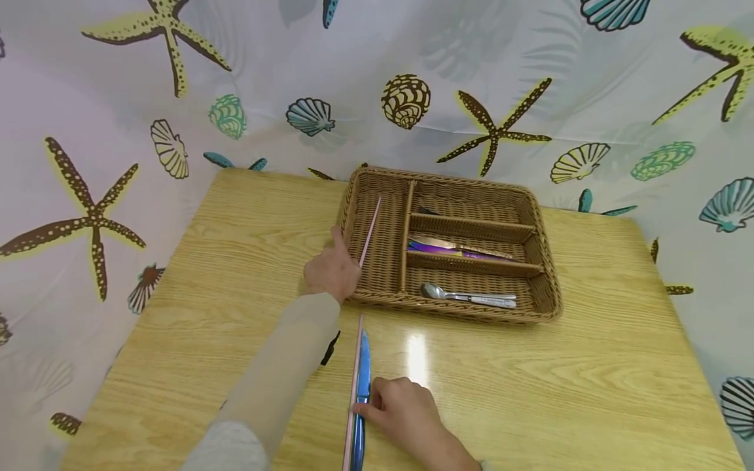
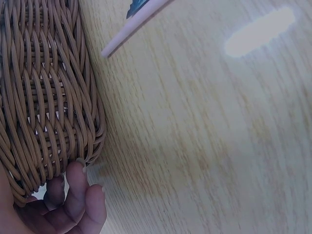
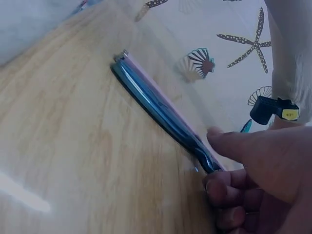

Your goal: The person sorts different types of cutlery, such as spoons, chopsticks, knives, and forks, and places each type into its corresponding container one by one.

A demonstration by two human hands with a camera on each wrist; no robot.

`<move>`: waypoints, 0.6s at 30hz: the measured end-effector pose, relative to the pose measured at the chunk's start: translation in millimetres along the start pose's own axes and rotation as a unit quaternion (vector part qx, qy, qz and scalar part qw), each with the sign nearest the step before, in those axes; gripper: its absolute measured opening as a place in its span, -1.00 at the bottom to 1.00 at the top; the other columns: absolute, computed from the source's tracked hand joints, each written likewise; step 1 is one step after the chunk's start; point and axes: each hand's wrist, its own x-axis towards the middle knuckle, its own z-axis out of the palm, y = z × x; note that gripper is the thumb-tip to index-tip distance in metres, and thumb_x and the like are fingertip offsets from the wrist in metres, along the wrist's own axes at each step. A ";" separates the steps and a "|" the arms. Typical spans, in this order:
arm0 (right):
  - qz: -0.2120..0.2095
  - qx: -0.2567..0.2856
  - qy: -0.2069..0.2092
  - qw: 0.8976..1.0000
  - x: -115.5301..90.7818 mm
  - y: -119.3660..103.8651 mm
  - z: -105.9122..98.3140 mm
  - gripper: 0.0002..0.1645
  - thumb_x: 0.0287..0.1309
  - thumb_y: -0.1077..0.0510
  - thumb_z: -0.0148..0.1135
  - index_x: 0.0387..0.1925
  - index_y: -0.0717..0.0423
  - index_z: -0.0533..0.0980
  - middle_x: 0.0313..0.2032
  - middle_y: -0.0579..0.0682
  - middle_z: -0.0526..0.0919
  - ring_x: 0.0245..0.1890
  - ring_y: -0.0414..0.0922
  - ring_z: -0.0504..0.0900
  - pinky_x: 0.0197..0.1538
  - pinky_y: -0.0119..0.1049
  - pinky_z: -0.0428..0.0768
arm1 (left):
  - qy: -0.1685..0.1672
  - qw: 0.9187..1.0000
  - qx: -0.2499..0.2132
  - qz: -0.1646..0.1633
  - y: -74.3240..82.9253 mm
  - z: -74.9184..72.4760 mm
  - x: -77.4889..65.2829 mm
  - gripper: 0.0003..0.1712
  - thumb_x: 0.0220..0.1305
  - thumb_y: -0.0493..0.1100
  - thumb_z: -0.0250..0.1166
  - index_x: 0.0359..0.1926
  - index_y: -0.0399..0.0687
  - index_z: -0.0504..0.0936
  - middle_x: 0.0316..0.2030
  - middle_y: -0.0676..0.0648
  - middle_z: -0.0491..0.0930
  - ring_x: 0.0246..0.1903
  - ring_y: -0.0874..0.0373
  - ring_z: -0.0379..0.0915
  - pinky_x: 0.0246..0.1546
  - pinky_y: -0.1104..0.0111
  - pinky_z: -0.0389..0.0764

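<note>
In the head view my left hand [image 1: 332,271] is at the near left corner of a brown wicker cutlery basket [image 1: 400,302], its fingers curled against the outer wall in the left wrist view. A pink chopstick [image 1: 370,232] lies in the left compartment, its near end beside this hand. On the table in front, a shiny blue table knife [image 1: 364,366] lies alongside another pink chopstick [image 1: 355,386]. My right hand [image 1: 406,412] pinches the knife around its middle, the thumb crossing over it towards the chopstick and the other fingers curled on the right side.
Silver spoons [image 1: 434,291] lie in the basket's near right compartment. A copper-coloured knife [image 1: 448,244] and a rainbow-coloured utensil [image 1: 432,248] lie in the middle one, a dark fork-like piece [image 1: 429,210] in the far one. A shell-patterned cloth [image 1: 365,65] hangs behind the wooden table [image 1: 618,327].
</note>
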 end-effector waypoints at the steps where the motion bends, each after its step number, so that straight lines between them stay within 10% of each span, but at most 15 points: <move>1: 0.004 -0.009 -0.006 1.000 0.0 -1.2 0.8 -0.49 -0.02 -0.42 0.12 -0.72 -0.19 0.29 -0.77 -0.32 0.30 -0.77 -0.31 0.24 -0.70 -0.38 0.23 | -0.001 1.000 0.000 -0.001 -0.4 -0.3 -0.1 -0.13 0.33 0.04 -0.12 0.38 -0.07 -0.48 -0.82 -0.04 0.43 -0.90 0.21 0.12 -0.92 0.36 0.09; 18: 0.071 -0.052 -0.044 0.995 -2.0 -7.7 -4.1 -0.47 -0.01 -0.27 0.21 -0.88 -0.15 0.31 -0.86 -0.29 0.26 -0.82 -0.26 0.22 -0.76 -0.31 0.21 | -0.001 1.000 -0.001 0.004 -0.6 -2.0 -1.9 -0.14 0.33 0.03 -0.12 0.38 -0.09 -0.47 -0.83 -0.03 0.42 -0.91 0.23 0.08 -0.93 0.38 0.09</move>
